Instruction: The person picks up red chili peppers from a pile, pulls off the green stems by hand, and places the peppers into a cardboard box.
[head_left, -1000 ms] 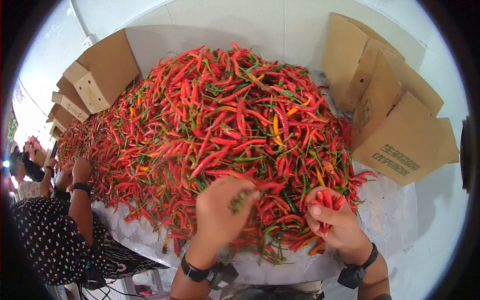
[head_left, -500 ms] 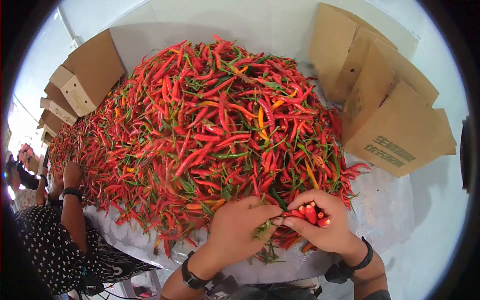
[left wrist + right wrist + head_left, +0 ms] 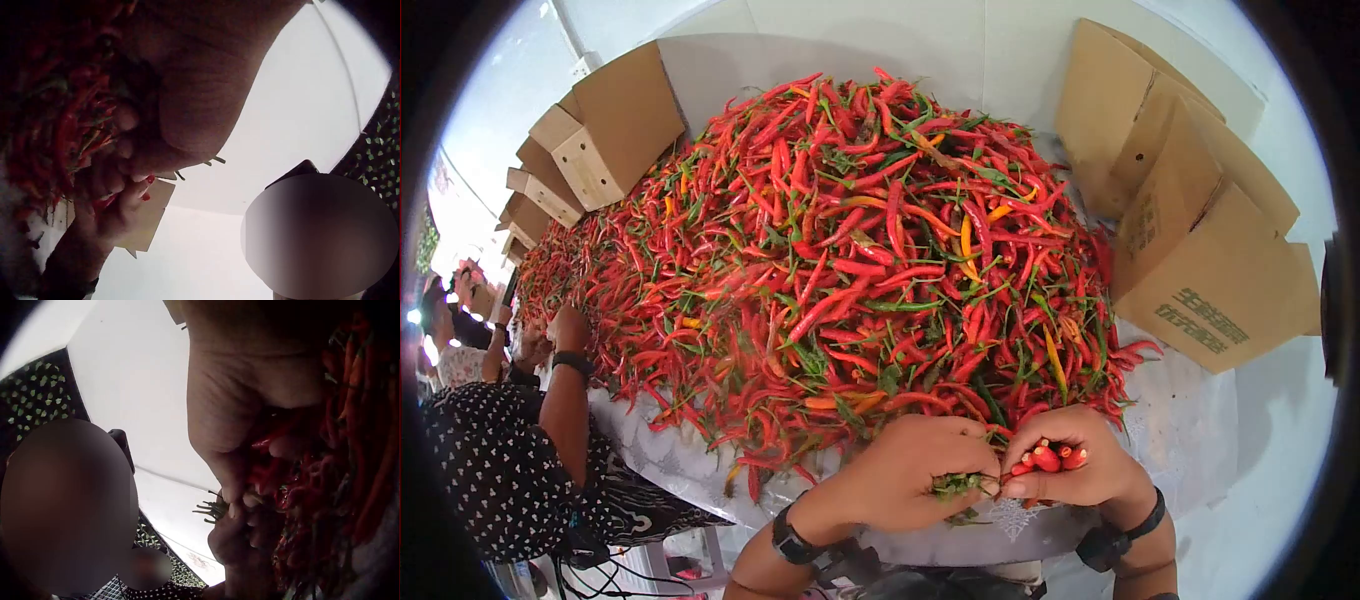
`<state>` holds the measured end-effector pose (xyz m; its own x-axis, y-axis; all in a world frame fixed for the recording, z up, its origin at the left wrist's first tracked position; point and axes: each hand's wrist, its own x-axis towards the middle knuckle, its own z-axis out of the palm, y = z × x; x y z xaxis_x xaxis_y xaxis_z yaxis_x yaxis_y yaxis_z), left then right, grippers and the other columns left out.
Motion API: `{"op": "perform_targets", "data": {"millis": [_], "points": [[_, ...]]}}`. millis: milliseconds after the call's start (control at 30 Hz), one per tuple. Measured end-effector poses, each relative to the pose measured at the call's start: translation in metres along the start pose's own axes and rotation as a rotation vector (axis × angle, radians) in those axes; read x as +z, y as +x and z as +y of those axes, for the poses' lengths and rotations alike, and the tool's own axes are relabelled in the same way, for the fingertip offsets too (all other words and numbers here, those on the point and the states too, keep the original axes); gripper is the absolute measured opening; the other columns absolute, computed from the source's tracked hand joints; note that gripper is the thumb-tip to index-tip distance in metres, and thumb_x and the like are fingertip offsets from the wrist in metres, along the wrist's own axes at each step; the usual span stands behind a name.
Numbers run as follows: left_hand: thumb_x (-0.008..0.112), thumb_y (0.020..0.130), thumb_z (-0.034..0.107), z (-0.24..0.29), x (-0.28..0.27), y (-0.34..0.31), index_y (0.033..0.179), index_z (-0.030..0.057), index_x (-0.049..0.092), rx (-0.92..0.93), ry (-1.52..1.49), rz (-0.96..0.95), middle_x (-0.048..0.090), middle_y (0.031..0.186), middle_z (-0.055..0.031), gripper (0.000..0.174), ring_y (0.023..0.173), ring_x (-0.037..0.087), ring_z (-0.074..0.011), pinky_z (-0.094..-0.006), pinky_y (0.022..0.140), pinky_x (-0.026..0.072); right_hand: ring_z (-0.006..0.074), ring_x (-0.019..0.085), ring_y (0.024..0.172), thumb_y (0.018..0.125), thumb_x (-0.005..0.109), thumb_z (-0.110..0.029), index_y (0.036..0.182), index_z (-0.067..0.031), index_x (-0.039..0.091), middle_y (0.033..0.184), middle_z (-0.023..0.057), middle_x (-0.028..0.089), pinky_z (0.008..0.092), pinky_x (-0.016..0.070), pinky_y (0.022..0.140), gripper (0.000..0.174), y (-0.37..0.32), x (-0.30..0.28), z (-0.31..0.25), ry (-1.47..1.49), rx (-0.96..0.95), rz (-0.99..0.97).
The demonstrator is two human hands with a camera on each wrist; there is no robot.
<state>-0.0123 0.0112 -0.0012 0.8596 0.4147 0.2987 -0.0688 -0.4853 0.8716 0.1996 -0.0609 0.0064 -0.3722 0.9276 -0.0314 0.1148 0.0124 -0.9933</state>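
In the head view, my left hand [image 3: 920, 470] holds a bunch of green chili stems [image 3: 956, 485] in its curled fingers. Several red chilies [image 3: 1048, 458] are gripped in my right hand [image 3: 1090, 450], their pale, stemless ends facing up. Thumbs and fingertips of both hands meet at the near edge of a big heap of chilies [image 3: 880, 270]. The right wrist view shows the green stems [image 3: 215, 509] poking out of the left fist. Bits of red [image 3: 149, 187] peep out of the right hand in the dark left wrist view.
Opened cardboard boxes stand at the right [image 3: 1200, 270] and the far left [image 3: 625, 125] of the heap. A patterned white cloth [image 3: 1190, 430] covers the table. To the left, another person [image 3: 510, 450] in a dotted top reaches into the heap.
My left hand has come from over the heap down and right to meet the right hand. The right hand has moved slightly, still holding its red chilies. The head view has shifted a little.
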Motion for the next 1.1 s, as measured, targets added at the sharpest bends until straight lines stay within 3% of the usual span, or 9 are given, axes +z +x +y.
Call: {"op": "perform_targets", "data": {"millis": [200,333,433,467,567,767,900,1000,1100], "points": [[0.065,0.079,0.008,-0.006,0.004,0.001,0.086,0.0061,0.063,0.064,-0.116,-0.072,0.06,0.077,-0.0064,0.008,0.071,0.059,-0.0245,-0.0329,0.06,0.0457,0.0098,0.061,0.072,0.075,0.074,-0.009,0.083,-0.0043,0.066,0.078,0.0027,0.066,0.0246,0.0466,0.066,0.012,0.0,-0.008,0.0,-0.002,0.011,-0.121],[0.064,0.077,0.009,-0.004,0.009,0.002,0.088,0.0049,0.059,0.143,-0.173,0.0,0.057,0.076,-0.0073,0.012,0.067,0.057,-0.0222,-0.0319,0.057,0.0432,0.0108,0.062,0.073,0.079,0.072,-0.01,0.089,-0.0036,0.062,0.076,0.0042,0.065,0.0247,0.0486,0.065,0.015,0.004,-0.006,-0.001,-0.049,-0.076,0.072],[0.062,0.08,0.01,0.014,-0.018,-0.011,0.084,0.0029,0.058,-0.314,-0.682,0.291,0.056,0.076,-0.0044,0.01,0.057,0.053,-0.013,-0.0246,0.051,0.0394,0.0113,0.062,0.069,0.082,0.069,-0.012,0.094,-0.0035,0.057,0.075,0.0055,0.064,0.0228,0.0486,0.058,0.019,0.007,0.002,0.007,0.212,-0.051,0.464],[0.061,0.082,0.013,0.015,-0.02,-0.01,0.081,0.0031,0.055,-0.258,-0.839,0.443,0.055,0.074,-0.0025,0.011,0.052,0.047,-0.0057,-0.0203,0.046,0.0351,0.0111,0.062,0.067,0.083,0.068,-0.013,0.096,-0.0036,0.056,0.074,0.0058,0.063,0.0218,0.0478,0.054,0.02,0.005,-0.002,0.007,0.204,-0.013,0.547],[0.062,0.085,0.018,0.016,-0.038,-0.015,0.078,0.0039,0.053,-0.215,-0.904,0.764,0.053,0.069,-0.0018,0.017,0.051,0.044,-0.0052,-0.02,0.045,0.0345,0.0069,0.056,0.057,0.084,0.068,-0.013,0.097,-0.0033,0.055,0.069,0.0026,0.059,0.0185,0.041,0.044,0.021,0.008,-0.004,0.008,0.247,0.019,0.705],[0.062,0.088,0.022,0.009,-0.062,-0.026,0.077,0.0038,0.055,-0.416,0.018,1.329,0.053,0.065,-0.0014,0.023,0.051,0.045,-0.0051,-0.0187,0.044,0.0333,0.0045,0.05,0.052,0.083,0.068,-0.01,0.096,-0.004,0.055,0.063,-0.0022,0.053,0.0192,0.0387,0.045,0.02,0.007,-0.003,0.009,0.212,0.008,0.744],[0.068,0.08,0.017,-0.01,-0.078,-0.047,0.094,0.0004,0.062,-0.559,0.626,0.995,0.064,0.076,-0.0087,0.022,0.07,0.061,-0.0192,-0.0308,0.064,0.0472,0.0046,0.049,0.052,0.082,0.068,-0.008,0.096,-0.0038,0.055,0.063,-0.0023,0.052,0.0194,0.0383,0.046,0.019,0.007,-0.002,0.007,0.217,-0.006,0.765],[0.067,0.08,0.013,-0.013,-0.072,-0.044,0.095,-0.0008,0.063,-0.487,1.021,0.768,0.062,0.076,-0.0053,0.022,0.066,0.059,-0.0124,-0.028,0.061,0.0472,0.0047,0.048,0.052,0.082,0.068,-0.007,0.095,-0.0036,0.055,0.063,-0.0021,0.052,0.0193,0.0381,0.046,0.019,0.007,-0.002,0.01,0.201,-0.042,0.759],[0.068,0.08,0.015,-0.02,-0.072,-0.046,0.092,-0.0011,0.063,-0.312,1.075,0.857,0.064,0.079,-0.0063,0.02,0.066,0.06,-0.0119,-0.0266,0.06,0.0454,0.0043,0.048,0.051,0.082,0.068,-0.007,0.094,-0.0034,0.055,0.063,-0.0022,0.052,0.0192,0.0381,0.046,0.018,0.006,-0.001,0.008,0.194,-0.053,0.762]]}}
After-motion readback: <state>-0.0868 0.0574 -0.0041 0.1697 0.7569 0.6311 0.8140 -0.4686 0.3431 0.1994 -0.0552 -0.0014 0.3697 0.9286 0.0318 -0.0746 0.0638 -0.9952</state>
